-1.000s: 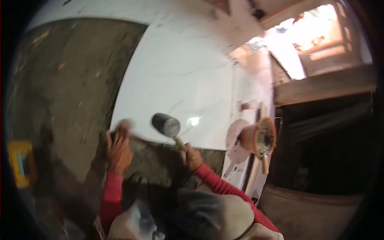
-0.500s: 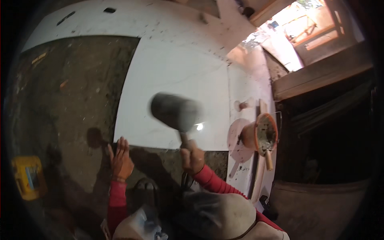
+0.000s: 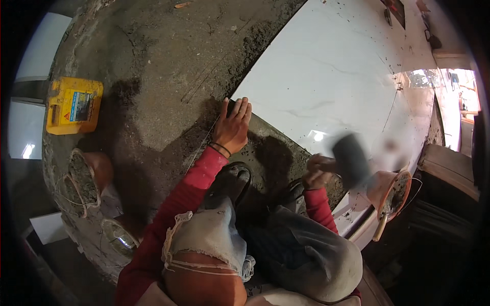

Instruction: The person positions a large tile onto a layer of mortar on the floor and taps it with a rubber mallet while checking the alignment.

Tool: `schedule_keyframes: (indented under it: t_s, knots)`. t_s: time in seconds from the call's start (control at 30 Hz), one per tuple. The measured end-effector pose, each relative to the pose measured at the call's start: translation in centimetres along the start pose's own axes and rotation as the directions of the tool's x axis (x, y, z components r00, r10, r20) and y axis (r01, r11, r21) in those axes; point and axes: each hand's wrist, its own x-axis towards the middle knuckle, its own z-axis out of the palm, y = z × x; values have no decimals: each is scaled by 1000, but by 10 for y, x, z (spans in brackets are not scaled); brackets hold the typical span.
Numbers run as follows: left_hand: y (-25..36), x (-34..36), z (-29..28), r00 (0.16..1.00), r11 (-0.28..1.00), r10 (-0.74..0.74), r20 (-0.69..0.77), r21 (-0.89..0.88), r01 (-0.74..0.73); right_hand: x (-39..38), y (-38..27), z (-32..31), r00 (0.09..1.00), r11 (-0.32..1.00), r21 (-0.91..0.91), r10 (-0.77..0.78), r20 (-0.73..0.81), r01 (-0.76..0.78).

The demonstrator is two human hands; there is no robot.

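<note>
A large white marbled floor tile (image 3: 311, 81) lies ahead of me, its near corner beside my left hand. My left hand (image 3: 234, 125) rests with outstretched fingers on that corner, the fingertips along the tile's edge. In my right hand (image 3: 317, 173) is the handle of a dark rubber mallet (image 3: 351, 161), its head blurred by motion over the near right part of the tile. Rough grey mortar (image 3: 286, 140) shows along the tile's near edge, close to my feet.
A yellow jug (image 3: 75, 106) stands at left, with a mortar-filled bucket (image 3: 99, 171) and another bucket (image 3: 120, 234) nearer me. An orange bucket (image 3: 394, 196) with a wooden-handled tool (image 3: 379, 228) is at right. Bare rough floor (image 3: 158, 76) stretches along the tile's left edge.
My view has swung left, bringing the yellow jug and left buckets further in. The mallet has moved right relative to the tile, while my left hand stays at the tile's corner.
</note>
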Motion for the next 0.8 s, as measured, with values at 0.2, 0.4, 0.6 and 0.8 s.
schedule_keyframes:
  t_s: [0.2,0.4,0.6,0.8]
  knots:
    - [0,-1,-5,1000,997,-2,-5,-71,2,24,-35,-4,958,833,-545,227,177,-97]
    - [9,3,6,998,997,3,-61,-83,-8,-8,27,-23,968,953,-281,-36,250,108]
    - [4,-11,11,997,998,-27,-71,-57,23,25,-33,5,973,951,-246,215,82,-190]
    - [11,5,-1,999,994,-17,-47,-108,12,-19,29,-22,942,840,-543,190,279,-8]
